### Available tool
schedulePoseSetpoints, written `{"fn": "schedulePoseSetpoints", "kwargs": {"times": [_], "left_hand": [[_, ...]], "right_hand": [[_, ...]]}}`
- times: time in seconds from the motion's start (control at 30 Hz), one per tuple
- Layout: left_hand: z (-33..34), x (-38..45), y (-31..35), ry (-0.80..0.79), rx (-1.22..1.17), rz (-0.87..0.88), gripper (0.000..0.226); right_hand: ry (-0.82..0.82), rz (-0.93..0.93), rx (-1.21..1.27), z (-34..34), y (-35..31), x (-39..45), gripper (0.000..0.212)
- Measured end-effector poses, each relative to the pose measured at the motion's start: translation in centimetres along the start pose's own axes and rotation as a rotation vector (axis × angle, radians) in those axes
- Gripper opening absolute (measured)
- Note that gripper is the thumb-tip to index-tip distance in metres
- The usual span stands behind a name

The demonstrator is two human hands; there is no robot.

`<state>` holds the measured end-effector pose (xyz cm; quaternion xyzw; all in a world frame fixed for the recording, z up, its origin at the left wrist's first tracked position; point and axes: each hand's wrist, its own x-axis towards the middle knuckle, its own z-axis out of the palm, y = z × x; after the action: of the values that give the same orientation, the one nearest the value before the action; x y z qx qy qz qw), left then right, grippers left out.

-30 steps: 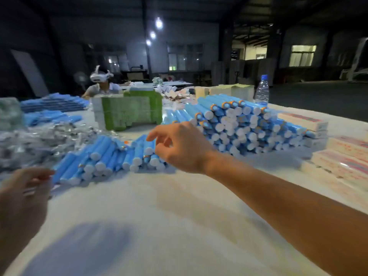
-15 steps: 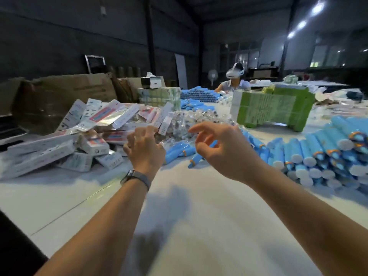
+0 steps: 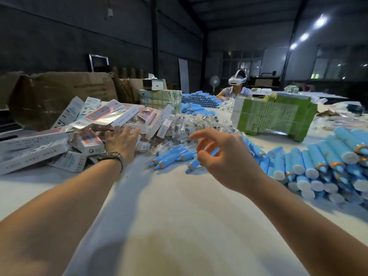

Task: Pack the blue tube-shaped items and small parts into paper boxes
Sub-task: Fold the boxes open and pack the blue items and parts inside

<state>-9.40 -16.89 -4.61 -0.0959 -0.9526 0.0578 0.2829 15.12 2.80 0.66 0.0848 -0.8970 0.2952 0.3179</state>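
Reaching for a box before any tube is packed.

Left of the loose blue tubes lies the paper box heap; the left hand, fingers spread, touches it, probably choosing one, while the right hand hovers above them, fingers curled apart, empty.

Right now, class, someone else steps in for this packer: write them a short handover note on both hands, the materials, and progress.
Left hand: open, reaching into the pile of paper boxes, holding nothing yet.
Right hand: open, empty, above the loose blue tubes.
Bagged small parts lie behind those tubes; the stacked tubes are to the right.
Done: no packed box is visible in front.
Left: take a box, load a tube and parts, repeat.
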Motion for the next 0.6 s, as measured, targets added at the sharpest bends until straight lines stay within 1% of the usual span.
{"fn": "schedulePoseSetpoints", "kwargs": {"times": [0.07, 0.1, 0.13, 0.17, 0.2, 0.23, 0.3, 0.37, 0.4, 0.43, 0.47, 0.5, 0.53, 0.6], "left_hand": [[-0.7, 0.1, 0.0, -0.042, 0.026, 0.018, 0.069], [-1.4, 0.1, 0.1, -0.035, 0.007, 0.029, 0.064], [-2.2, 0.0, 0.5, -0.005, -0.041, 0.046, 0.059], [-3.2, -0.2, 1.1, 0.062, -0.122, 0.069, 0.057], [-4.5, -0.5, 2.0, 0.158, -0.242, 0.097, 0.057], [-6.0, -1.0, 3.1, 0.276, -0.412, 0.127, 0.058], [-9.1, -2.6, 5.6, 0.492, -0.808, 0.195, 0.057], [-11.5, -5.0, 7.9, 0.624, -1.101, 0.272, 0.056], [-12.2, -6.4, 9.0, 0.638, -1.241, 0.315, 0.055], [-12.7, -7.7, 10.1, 0.597, -1.395, 0.351, 0.057], [-13.0, -9.0, 11.2, 0.515, -1.553, 0.379, 0.058], [-13.0, -10.2, 12.2, 0.422, -1.689, 0.398, 0.059], [-12.8, -11.2, 13.1, 0.344, -1.784, 0.394, 0.06], [-12.1, -12.4, 14.5, 0.234, -1.83, 0.331, 0.06]], "right_hand": [[0.007, 0.007, 0.003, 0.0, 0.1, 0.0, 0.033], [0.012, 0.011, 0.004, -0.1, 0.2, 0.0, 0.033], [0.024, 0.016, 0.005, -0.1, 0.3, 0.1, 0.033], [0.047, 0.026, 0.007, -0.1, 0.5, 0.3, 0.03], [0.077, 0.048, 0.019, -0.2, 0.8, 0.5, 0.027], [0.105, 0.094, 0.043, -0.3, 1.3, 0.7, 0.024], [0.125, 0.254, 0.157, -0.5, 2.2, 1.0, 0.021], [0.107, 0.464, 0.355, -0.8, 2.7, 1.1, 0.031], [0.103, 0.552, 0.47, -1.0, 2.8, 1.1, 0.04], [0.12, 0.614, 0.585, -1.4, 2.9, 1.1, 0.049], [0.155, 0.65, 0.697, -1.8, 3.1, 1.2, 0.054], [0.199, 0.661, 0.8, -2.2, 3.3, 1.2, 0.054], [0.253, 0.656, 0.889, -2.7, 3.6, 1.2, 0.049], [0.375, 0.621, 1.016, -3.2, 4.0, 1.1, 0.039]]}}
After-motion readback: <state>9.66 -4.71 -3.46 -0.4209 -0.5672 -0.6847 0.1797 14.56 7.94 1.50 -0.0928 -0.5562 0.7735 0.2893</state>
